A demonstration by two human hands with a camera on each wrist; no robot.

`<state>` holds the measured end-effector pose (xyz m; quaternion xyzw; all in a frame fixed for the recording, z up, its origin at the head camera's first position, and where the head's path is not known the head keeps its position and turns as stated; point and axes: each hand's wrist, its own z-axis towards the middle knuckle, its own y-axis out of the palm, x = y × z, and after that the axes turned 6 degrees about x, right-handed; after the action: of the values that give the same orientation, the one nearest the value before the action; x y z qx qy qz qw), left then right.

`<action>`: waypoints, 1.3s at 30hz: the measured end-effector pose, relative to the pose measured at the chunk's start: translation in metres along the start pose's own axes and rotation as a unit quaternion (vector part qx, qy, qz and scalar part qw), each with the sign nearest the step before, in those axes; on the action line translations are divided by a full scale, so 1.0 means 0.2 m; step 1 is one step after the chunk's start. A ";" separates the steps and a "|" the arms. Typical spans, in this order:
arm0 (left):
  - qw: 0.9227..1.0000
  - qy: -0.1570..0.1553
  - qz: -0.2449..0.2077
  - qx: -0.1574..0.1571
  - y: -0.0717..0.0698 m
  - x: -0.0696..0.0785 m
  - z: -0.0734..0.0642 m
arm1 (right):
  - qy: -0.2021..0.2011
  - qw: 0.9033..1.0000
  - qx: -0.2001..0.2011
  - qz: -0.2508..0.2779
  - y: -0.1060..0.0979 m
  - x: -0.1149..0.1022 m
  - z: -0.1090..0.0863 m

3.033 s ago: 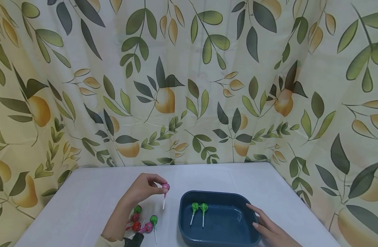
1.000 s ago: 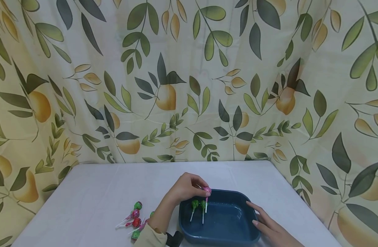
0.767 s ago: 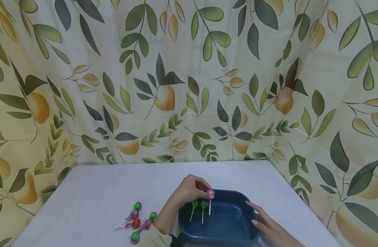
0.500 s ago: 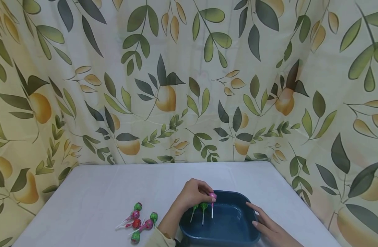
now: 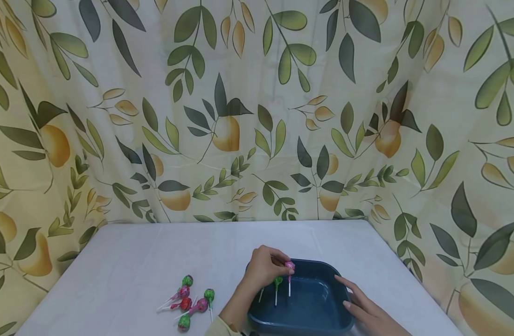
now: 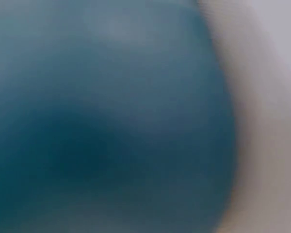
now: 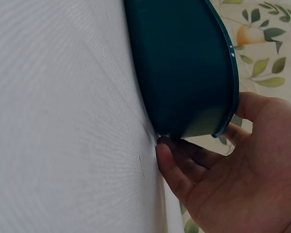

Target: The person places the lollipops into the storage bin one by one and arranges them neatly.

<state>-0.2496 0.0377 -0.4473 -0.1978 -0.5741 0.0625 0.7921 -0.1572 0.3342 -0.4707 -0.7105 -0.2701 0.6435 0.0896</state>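
My left hand (image 5: 265, 267) pinches a pink lollipop (image 5: 289, 265) by its wrapped head, over the left rear part of a dark blue tray (image 5: 320, 303). The lollipop's white stick points down inside the tray. Beside it lies a green lollipop (image 5: 278, 281); of a second green one only the stick (image 5: 261, 295) shows, its head hidden behind the left hand. My right hand (image 5: 368, 310) holds the tray's right side. In the right wrist view, its fingers (image 7: 172, 165) reach the base of the outer wall while another digit meets the rim. Blurred blue fills most of the left wrist view.
Left of the tray, several lollipops lie loosely grouped on the white tablecloth (image 5: 127, 266): green (image 5: 209, 295), red (image 5: 184, 304) and pink (image 5: 202, 305) ones among them. A leaf-and-fruit patterned curtain (image 5: 257, 186) hangs behind the table and along its sides.
My left hand has carried the pink lollipop rightward from above the table to inside the tray's rim, and shifted slightly in the last second. The right hand stays at the tray's side.
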 end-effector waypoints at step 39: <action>0.974 0.032 0.222 0.028 0.13 -0.04 -0.02 | 0.024 1.000 0.015 0.003 0.01 -0.01 0.02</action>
<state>-0.2452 0.0574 -0.4664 -0.3000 -0.4883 0.2463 0.7816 -0.1612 0.3301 -0.4713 -0.7253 -0.2564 0.6303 0.1046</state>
